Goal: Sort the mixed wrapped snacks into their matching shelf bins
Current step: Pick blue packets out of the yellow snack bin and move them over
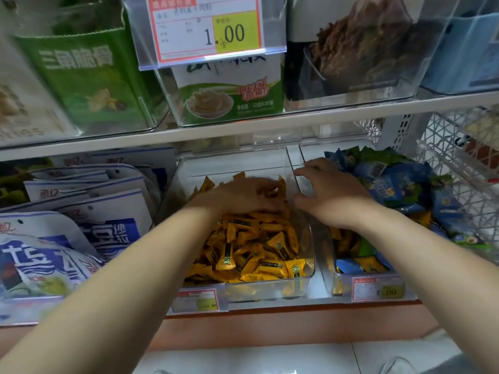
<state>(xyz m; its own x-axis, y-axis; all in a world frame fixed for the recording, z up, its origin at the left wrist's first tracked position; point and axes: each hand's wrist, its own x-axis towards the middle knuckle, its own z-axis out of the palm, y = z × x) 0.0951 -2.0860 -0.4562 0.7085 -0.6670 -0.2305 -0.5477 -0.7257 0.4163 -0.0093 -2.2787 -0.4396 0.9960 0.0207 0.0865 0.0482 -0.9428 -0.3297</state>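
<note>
- A shop shelf (297,311) fills the view, with an upper shelf (243,128) above it and pale floor tiles (270,357) below.
- On the lower shelf a clear middle bin (235,163) holds a heap of yellow wrapped snacks (256,247), piled deepest toward its front.
- Just to its right stands a second clear bin (328,268). It is stacked high with blue and green wrapped snacks (399,182), and a few stray yellow packets (348,241) are mixed in near its front.
- The left hand (243,195) lies palm down on the yellow heap at the back of the middle bin. It is smeared by motion blur, so I cannot tell whether its fingers have closed on any packet.
- The right hand (332,195) hovers over the wall shared by the two bins. Its fingers are spread and only slightly bent, the thumb is apart from them, and nothing is seen in its hold.
- Each bin has a small red-and-yellow price label (197,299) on its front.
- Left of the middle bin lies a slanted stack of white and blue bags (81,211).
- At the far right is a white wire basket (459,163).
- On the upper shelf are a green box (83,76), a large price tag (208,28) reading 1.00, and a clear bin of brown dried strips (364,44).
</note>
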